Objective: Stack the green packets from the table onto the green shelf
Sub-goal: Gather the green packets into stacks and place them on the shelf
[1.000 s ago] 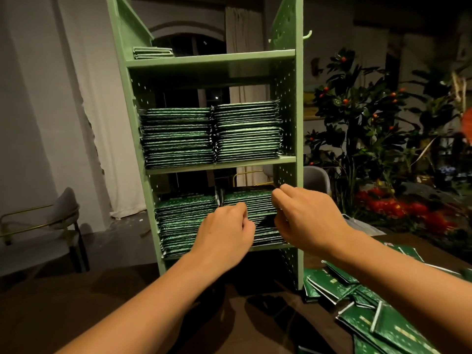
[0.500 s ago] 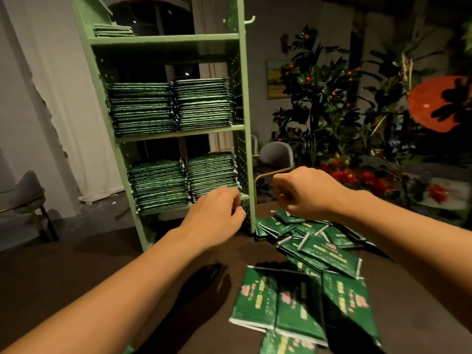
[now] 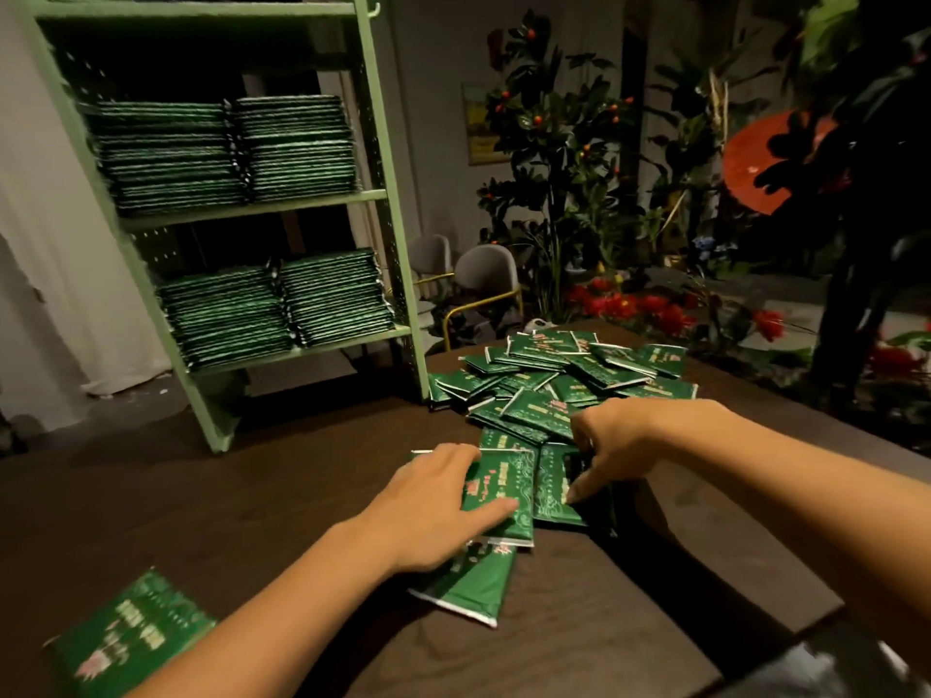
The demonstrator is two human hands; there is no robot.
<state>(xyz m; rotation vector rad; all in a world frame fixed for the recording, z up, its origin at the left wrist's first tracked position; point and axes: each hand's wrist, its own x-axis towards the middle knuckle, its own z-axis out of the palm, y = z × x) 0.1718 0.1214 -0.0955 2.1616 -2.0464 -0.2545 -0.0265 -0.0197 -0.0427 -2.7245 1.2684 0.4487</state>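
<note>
Dark wooden table takes up most of the view. Green shelf stands on its far left part – two packet stacks side by side on the middle board and two on the lower board. Right of the shelf's foot, a loose pile of green packets spreads across the table. Nearer than the pile, left hand lies on a packet, fingers straight, thumb across its face. Right hand next to it, fingers stretched down onto the adjacent packet – touching, no grip visible. One more packet lies well apart at the table's near left edge.
</note>
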